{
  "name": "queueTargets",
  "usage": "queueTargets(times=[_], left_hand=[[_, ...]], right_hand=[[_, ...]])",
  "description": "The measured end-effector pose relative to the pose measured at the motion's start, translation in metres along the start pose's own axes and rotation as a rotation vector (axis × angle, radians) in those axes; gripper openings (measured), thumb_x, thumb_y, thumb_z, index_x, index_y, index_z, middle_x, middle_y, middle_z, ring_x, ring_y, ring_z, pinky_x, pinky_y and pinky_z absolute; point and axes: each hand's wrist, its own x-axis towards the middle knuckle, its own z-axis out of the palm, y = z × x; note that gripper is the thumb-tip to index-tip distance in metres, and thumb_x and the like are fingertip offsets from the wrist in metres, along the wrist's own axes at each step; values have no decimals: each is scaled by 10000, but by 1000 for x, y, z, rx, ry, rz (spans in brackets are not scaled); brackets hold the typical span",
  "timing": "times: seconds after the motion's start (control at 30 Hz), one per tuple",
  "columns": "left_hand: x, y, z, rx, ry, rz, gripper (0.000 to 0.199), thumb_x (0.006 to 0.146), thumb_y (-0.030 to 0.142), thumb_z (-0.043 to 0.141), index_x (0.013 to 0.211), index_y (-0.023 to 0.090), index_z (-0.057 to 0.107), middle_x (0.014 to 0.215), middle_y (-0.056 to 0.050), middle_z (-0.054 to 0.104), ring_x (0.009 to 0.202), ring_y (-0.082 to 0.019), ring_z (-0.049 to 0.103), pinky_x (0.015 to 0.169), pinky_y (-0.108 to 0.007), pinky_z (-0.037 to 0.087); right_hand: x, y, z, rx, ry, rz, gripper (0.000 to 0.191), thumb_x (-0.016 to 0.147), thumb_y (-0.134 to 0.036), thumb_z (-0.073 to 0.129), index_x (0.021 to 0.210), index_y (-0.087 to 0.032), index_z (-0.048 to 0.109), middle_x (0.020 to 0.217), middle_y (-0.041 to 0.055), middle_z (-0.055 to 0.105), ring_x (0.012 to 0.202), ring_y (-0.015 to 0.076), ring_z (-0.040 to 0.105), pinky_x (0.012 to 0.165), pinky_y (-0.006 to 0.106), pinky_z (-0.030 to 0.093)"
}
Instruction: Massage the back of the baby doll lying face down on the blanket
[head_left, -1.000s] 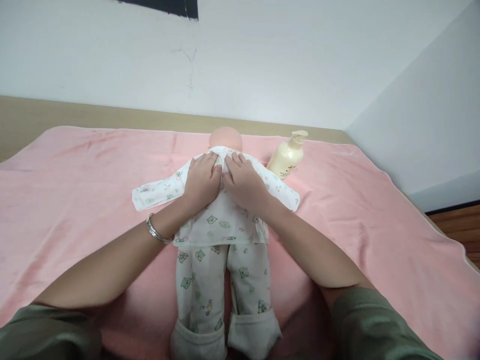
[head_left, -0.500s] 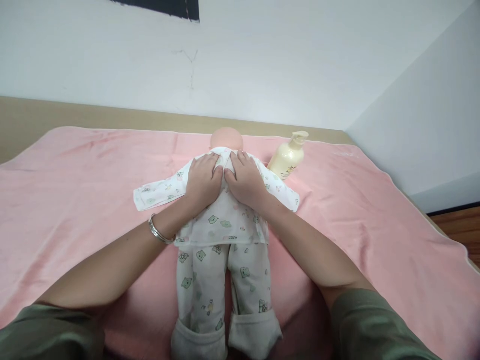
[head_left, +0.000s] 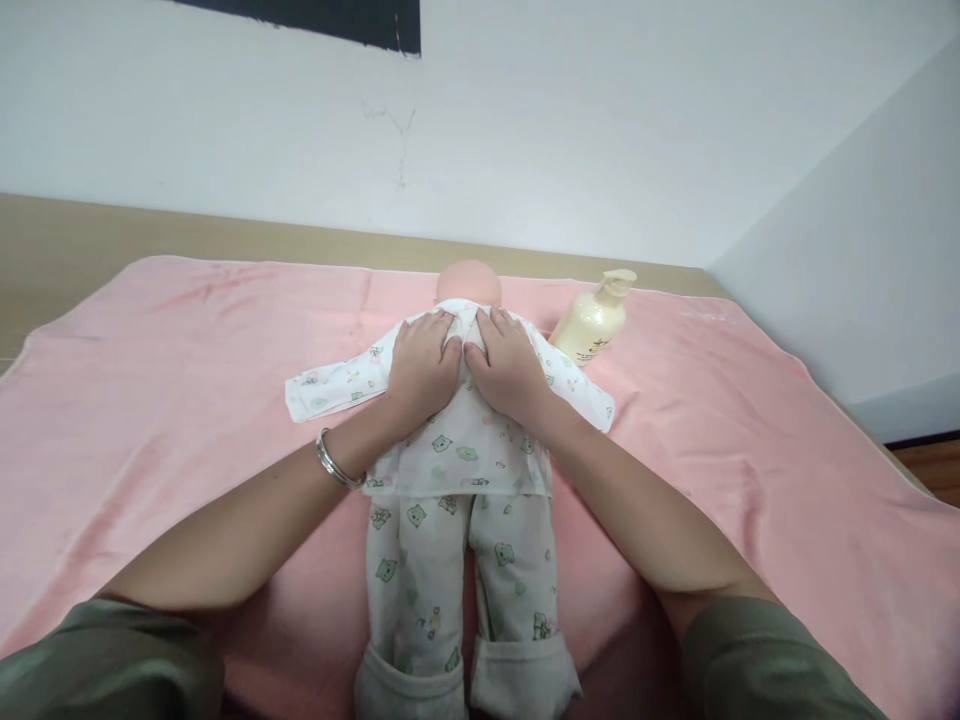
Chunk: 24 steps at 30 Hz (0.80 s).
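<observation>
Flatly, both hands rest on the pink-headed, white-clothed doll.
Probably light, with soft cloth; better hold its trunk, below twelve-o'clock head.

You're indoors, in a home or a baby-care classroom, hard to say which: clothed doll right under your hands, pump bottle to their right, pink blanket all around, marked white wall beyond!
</observation>
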Motion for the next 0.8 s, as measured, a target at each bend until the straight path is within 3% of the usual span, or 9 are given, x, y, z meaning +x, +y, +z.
queueTargets(times=[0.2,0.33,0.47,0.67,0.8], left_hand=[[2,3,-4,40,-16,18,512,994,293,258,1329,111,599,1410,-141,624,1336,-280,539,1196,-499,376],[-6,16,-14,132,-34,99,407,960,188,281,1091,112,659,1163,-167,694,1155,-296,612,1086,-489,466],[-14,29,-24,126,-55,174,289,913,134,335,911,160,623,1036,-151,676,1077,-285,616,1042,-460,504],[5,18,-26,100,-173,45,208,925,195,338,880,195,541,1033,-131,665,1003,-273,615,956,-466,531],[10,9,-20,166,-127,15,237,941,237,333,924,188,565,1029,-142,672,1024,-297,614,967,-502,516]], right_hand=[[0,-2,-6,-41,-37,-11,624,1002,-323,348,1527,12,396,1603,257,388,1531,376,320,1277,547,250],[3,2,-17,-119,-120,-102,611,1005,-319,370,1513,20,393,1561,278,429,1489,387,377,1234,552,316],[2,4,-23,-190,-114,-163,561,1031,-328,315,1459,8,452,1478,268,523,1414,384,461,1169,556,393],[-26,-19,-20,-345,-36,-229,552,1029,-241,282,1449,73,456,1440,309,547,1382,395,502,1184,524,395],[-30,-21,-19,-295,-7,-231,462,1009,-204,322,1354,-33,576,1355,241,635,1327,352,563,1166,506,438]])
